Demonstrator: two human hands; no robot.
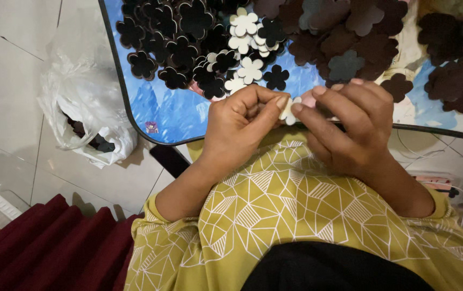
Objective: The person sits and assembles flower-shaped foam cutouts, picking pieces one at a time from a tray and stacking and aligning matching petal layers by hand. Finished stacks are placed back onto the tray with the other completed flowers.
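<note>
In the head view, both hands meet at the centre of the frame, just below the near edge of the surface, a low table with a blue printed top and a dark rim. The left hand is curled, its thumb and forefinger pinching one side of a small cream flower-shaped foam cutout; the right hand grips the other side of the same cutout with its fingertips, so the piece sits between the two hands, above the yellow patterned sleeves and lap. On the surface in the upper middle of the frame lies a heap of black flower cutouts, some showing pale edges, with a few cream flower cutouts mixed in beside them. To the upper right spreads a pile of dark brown flower cutouts, reaching to the right edge. At the left of the frame a white plastic bag rests on the tiled floor, with dark pieces visible inside its opening. A maroon cushion fills the lower left corner.
</note>
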